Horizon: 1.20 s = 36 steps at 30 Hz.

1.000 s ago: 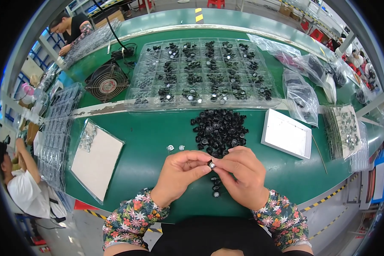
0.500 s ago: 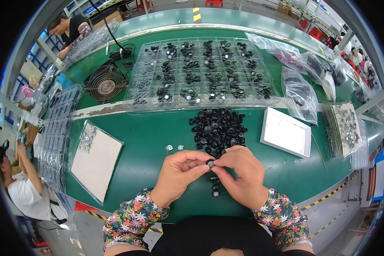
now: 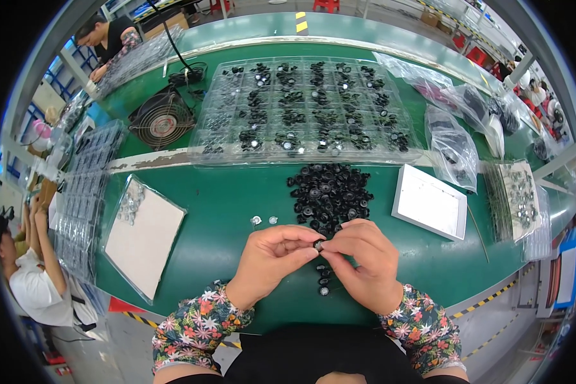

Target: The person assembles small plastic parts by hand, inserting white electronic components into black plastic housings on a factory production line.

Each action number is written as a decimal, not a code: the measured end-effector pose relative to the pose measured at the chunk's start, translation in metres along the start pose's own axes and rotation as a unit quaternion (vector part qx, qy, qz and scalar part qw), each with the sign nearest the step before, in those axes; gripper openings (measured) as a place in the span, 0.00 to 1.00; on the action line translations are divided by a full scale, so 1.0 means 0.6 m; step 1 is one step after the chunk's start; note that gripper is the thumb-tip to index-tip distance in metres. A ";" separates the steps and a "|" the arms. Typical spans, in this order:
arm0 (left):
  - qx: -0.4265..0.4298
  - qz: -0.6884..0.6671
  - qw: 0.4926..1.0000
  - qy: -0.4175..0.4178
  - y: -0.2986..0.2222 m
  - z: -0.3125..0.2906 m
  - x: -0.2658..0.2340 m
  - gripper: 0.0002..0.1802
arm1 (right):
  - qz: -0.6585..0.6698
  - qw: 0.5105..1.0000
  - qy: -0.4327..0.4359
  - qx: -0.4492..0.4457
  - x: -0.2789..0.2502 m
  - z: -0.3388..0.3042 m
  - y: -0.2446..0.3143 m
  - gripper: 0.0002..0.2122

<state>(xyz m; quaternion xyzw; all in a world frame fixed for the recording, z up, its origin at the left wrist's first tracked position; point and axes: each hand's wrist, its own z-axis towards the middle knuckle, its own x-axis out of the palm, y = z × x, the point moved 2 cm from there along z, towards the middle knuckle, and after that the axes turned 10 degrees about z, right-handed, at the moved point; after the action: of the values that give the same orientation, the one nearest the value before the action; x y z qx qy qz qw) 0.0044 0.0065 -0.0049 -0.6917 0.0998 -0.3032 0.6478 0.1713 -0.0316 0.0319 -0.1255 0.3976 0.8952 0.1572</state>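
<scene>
The left hand (image 3: 265, 257) and right hand (image 3: 366, 259) meet above the green tabletop (image 3: 214, 237), thumbs and fingertips pinched on a small black part (image 3: 318, 244) between them. The near edge curves below the wrists. A black pile (image 3: 331, 192) crowds just beyond; open surface runs left toward a pale board (image 3: 142, 240).

A green workbench (image 3: 217, 192) carries a heap of small black parts (image 3: 331, 192), a shallow white box (image 3: 430, 201) to the heap's right, two silvery pieces (image 3: 256, 220) near its left and a pale board (image 3: 144, 237) farther left.
</scene>
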 end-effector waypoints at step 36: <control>-0.003 0.114 0.994 0.001 -0.001 -0.005 0.014 0.13 | 0.376 0.833 0.054 0.401 -0.006 -0.012 -0.044 0.08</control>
<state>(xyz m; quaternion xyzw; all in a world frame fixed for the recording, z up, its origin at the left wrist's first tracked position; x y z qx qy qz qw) 0.0091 -0.0006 -0.0023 -0.6776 0.1796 -0.2284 0.6756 0.1852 -0.0207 0.0108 0.0600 0.7463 0.6388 -0.1771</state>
